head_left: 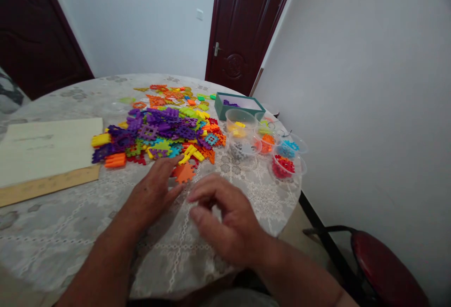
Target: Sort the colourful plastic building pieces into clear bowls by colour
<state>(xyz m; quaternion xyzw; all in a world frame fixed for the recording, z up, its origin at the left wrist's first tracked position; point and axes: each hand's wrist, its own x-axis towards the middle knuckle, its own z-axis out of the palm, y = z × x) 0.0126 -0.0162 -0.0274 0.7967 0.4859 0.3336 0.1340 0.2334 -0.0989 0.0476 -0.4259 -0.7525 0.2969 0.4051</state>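
My left hand point(155, 189) reaches to the near edge of a pile of plastic building pieces point(165, 124), thumb and fingers apart. Its fingertips are by a flat orange toothed piece point(184, 172) and some yellow pieces point(192, 153); whether they touch is unclear. To the right, my right hand point(225, 218) is loosely curled above the tablecloth, a small gap between thumb and forefinger and nothing visible in it. Purple pieces cover most of the pile, with green, blue, orange and yellow ones around them.
Clear plastic cups point(241, 121) with pieces sorted by colour stand at the right, one holding red pieces point(283, 166). Behind them is a green box point(221, 110) with purple pieces. Paper point(52, 149) and a brown strip point(49, 186) lie left. A chair point(384, 269) stands at lower right.
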